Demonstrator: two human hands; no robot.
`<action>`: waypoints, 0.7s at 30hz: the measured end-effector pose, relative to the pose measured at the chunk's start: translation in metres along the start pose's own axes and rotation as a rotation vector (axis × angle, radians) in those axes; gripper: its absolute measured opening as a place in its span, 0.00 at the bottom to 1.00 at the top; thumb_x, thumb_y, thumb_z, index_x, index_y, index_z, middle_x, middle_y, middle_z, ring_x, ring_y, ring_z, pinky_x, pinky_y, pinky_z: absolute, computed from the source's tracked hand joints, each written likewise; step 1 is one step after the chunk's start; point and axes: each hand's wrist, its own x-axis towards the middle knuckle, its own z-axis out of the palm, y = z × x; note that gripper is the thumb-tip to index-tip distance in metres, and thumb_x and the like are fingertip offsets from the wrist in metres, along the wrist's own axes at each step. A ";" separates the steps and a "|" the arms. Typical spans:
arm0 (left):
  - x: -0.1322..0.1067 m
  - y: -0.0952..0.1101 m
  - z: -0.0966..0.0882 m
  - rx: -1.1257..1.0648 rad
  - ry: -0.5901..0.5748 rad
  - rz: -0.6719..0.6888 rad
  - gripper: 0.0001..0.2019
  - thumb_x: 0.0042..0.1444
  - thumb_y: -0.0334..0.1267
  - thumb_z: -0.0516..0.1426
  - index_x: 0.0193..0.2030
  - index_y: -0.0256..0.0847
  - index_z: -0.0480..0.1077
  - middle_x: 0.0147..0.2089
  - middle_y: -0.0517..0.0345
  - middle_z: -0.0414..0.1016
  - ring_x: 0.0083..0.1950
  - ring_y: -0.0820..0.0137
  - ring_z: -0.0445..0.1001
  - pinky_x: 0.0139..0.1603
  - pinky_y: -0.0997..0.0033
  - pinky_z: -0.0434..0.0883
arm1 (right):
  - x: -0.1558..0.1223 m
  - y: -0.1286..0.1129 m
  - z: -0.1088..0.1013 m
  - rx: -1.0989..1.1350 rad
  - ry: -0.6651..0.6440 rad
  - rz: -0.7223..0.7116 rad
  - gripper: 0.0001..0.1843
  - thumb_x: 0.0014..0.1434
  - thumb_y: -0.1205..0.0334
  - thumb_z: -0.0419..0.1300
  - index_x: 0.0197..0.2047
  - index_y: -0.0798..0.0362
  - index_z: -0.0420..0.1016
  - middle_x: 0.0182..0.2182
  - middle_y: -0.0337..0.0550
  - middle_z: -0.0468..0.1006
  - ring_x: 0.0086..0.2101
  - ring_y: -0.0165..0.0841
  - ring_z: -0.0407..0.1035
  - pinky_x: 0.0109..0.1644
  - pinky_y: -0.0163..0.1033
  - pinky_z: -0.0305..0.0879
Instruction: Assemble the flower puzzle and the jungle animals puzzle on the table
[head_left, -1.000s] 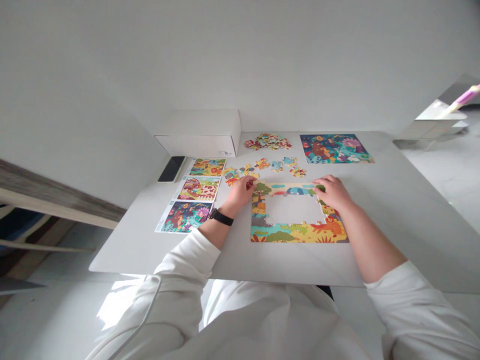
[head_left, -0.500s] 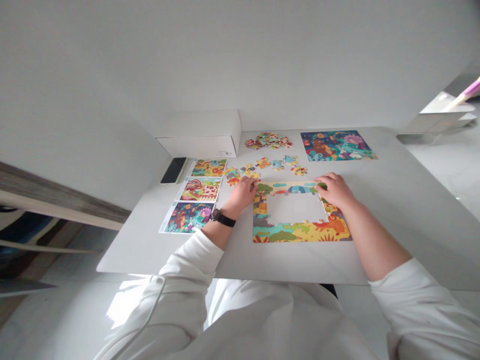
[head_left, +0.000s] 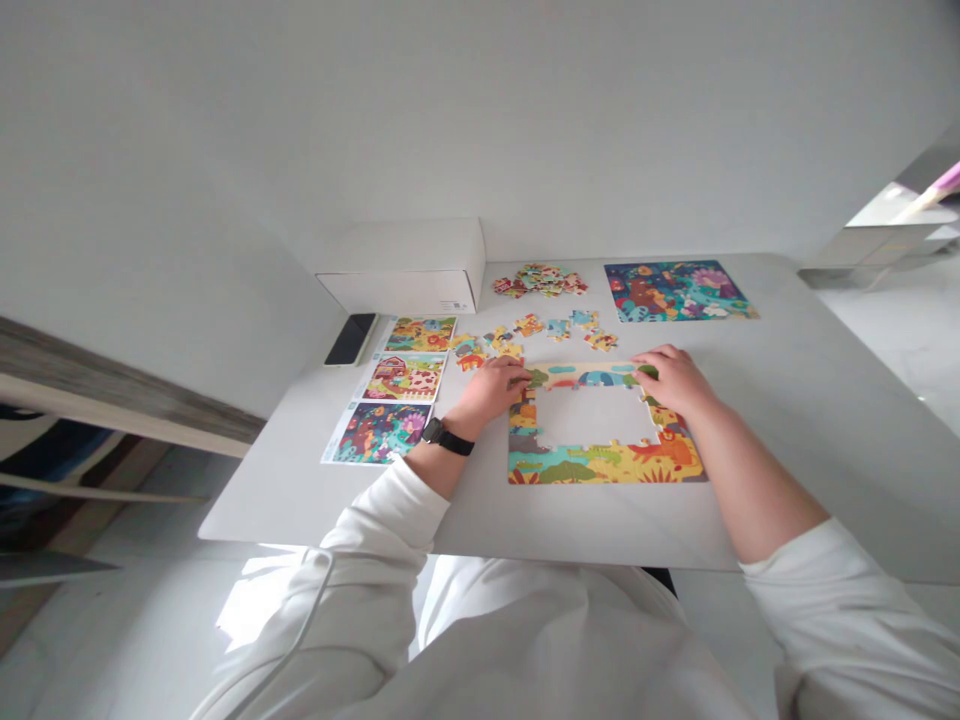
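Observation:
A partly assembled jigsaw puzzle (head_left: 604, 462) lies on the white table (head_left: 795, 430), forming a colourful jungle-scene frame around a bare gap. My left hand (head_left: 491, 390) rests at the top left of the puzzle, its fingertips beside a tree piece (head_left: 538, 378). My right hand (head_left: 675, 380) lies at the top right, with its fingers on a green piece (head_left: 646, 371). Whether either hand grips a piece is hidden. Loose jigsaw pieces (head_left: 529, 325) lie beyond the hands, with a heap of pieces (head_left: 540, 280) behind them. A finished jigsaw (head_left: 679, 291) lies at the far right.
Several printed picture sheets (head_left: 405, 377) lie left of my left hand. A white cardboard box (head_left: 401, 280) and a black phone (head_left: 350, 339) stand at the far left of the table. The table's near edge runs beneath my white sleeves.
The view has shifted slightly. My left hand has slid a little right along the puzzle's top row, and the tree piece has moved right with it. My right hand has barely moved.

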 end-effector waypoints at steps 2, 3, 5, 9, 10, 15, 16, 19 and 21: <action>0.000 0.000 -0.001 -0.011 -0.005 0.000 0.11 0.65 0.31 0.64 0.48 0.47 0.87 0.57 0.50 0.82 0.62 0.57 0.79 0.70 0.56 0.74 | 0.000 0.000 -0.001 -0.003 -0.002 0.002 0.16 0.67 0.56 0.63 0.54 0.47 0.87 0.50 0.53 0.82 0.52 0.50 0.74 0.66 0.56 0.69; 0.000 0.000 -0.001 -0.014 -0.007 0.000 0.11 0.65 0.31 0.64 0.48 0.47 0.87 0.56 0.50 0.82 0.61 0.58 0.79 0.69 0.57 0.75 | 0.000 0.000 -0.001 -0.006 -0.006 0.002 0.16 0.67 0.56 0.63 0.54 0.48 0.87 0.50 0.53 0.82 0.52 0.50 0.74 0.66 0.56 0.69; -0.001 0.000 -0.001 -0.010 -0.005 0.001 0.11 0.65 0.32 0.64 0.48 0.48 0.87 0.57 0.50 0.82 0.61 0.58 0.80 0.69 0.57 0.75 | 0.000 -0.001 -0.002 -0.012 -0.018 0.005 0.17 0.67 0.56 0.63 0.54 0.48 0.87 0.50 0.53 0.81 0.52 0.50 0.74 0.66 0.55 0.69; -0.001 -0.002 0.001 0.016 0.018 0.004 0.12 0.66 0.32 0.63 0.51 0.45 0.87 0.58 0.47 0.82 0.62 0.56 0.79 0.70 0.55 0.75 | 0.000 -0.002 -0.002 -0.022 -0.024 0.022 0.17 0.67 0.56 0.63 0.55 0.49 0.87 0.50 0.54 0.81 0.52 0.51 0.74 0.66 0.56 0.69; -0.001 -0.002 0.002 0.022 0.022 0.001 0.12 0.67 0.32 0.63 0.52 0.45 0.87 0.59 0.47 0.82 0.62 0.56 0.80 0.70 0.55 0.75 | 0.000 -0.002 -0.002 -0.022 -0.023 0.022 0.17 0.67 0.56 0.63 0.55 0.49 0.87 0.50 0.54 0.81 0.52 0.51 0.74 0.66 0.56 0.69; -0.001 -0.002 0.003 0.060 0.026 -0.013 0.12 0.67 0.34 0.63 0.53 0.46 0.86 0.59 0.48 0.82 0.62 0.58 0.80 0.70 0.56 0.75 | 0.000 -0.001 0.000 -0.020 -0.013 0.014 0.17 0.67 0.56 0.62 0.55 0.48 0.86 0.50 0.53 0.81 0.52 0.50 0.75 0.66 0.56 0.70; -0.001 -0.002 0.003 0.068 0.029 -0.012 0.11 0.68 0.34 0.63 0.52 0.46 0.86 0.59 0.48 0.82 0.62 0.58 0.80 0.71 0.55 0.75 | 0.000 -0.001 0.000 -0.021 -0.014 0.015 0.17 0.67 0.56 0.62 0.55 0.49 0.86 0.50 0.53 0.81 0.52 0.50 0.75 0.66 0.56 0.70; 0.000 -0.002 0.004 0.074 0.039 -0.006 0.11 0.68 0.34 0.63 0.52 0.46 0.86 0.59 0.48 0.82 0.62 0.57 0.80 0.71 0.54 0.75 | 0.000 -0.001 -0.001 -0.020 -0.020 0.016 0.17 0.67 0.56 0.62 0.55 0.49 0.86 0.50 0.53 0.81 0.52 0.50 0.74 0.66 0.56 0.69; 0.000 -0.003 0.004 0.075 0.035 -0.001 0.11 0.68 0.33 0.63 0.52 0.46 0.86 0.59 0.48 0.82 0.62 0.57 0.80 0.71 0.54 0.75 | 0.000 -0.002 -0.001 -0.016 -0.021 0.016 0.17 0.67 0.56 0.62 0.55 0.48 0.86 0.51 0.53 0.81 0.52 0.50 0.74 0.67 0.56 0.69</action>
